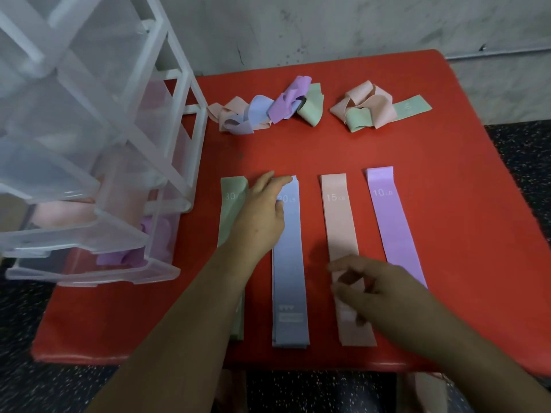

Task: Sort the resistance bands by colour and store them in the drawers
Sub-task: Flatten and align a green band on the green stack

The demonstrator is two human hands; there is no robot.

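**While Four Stacks Lie Flat, Two Tangles Wait at the Far Edge**

Because the left forearm crosses the green stack (231, 204), any sideways sweep of that arm would probably skew its layers or drag them towards the near edge of the surface (447, 174). The blue stack (289, 278) looks to be several thin bands laid one on another. Lifted by one end, they could slide apart and mix with their neighbours. The two heaps by the far edge, the left heap (262, 108) and the right heap (369, 110), are knotted from several colours, so pulling one band may haul the rest along with it. The drawers (89, 162) stand at the left edge with pink and purple visible through their walls. A stack dropped into the wrong one would undo the sorting.

The left hand (259, 216) reaches out from the near edge, palm down. Its fingers are fairly straight and rest on the far end of the blue stack, with the thumb on the band just below; it grasps nothing. The right hand (378, 290) is over the near part of the pink stack (338, 222), fingers loosely curled. It is blurred, and whether it pinches the band or only hovers cannot be told. The purple stack (390, 222) lies untouched just to its right.
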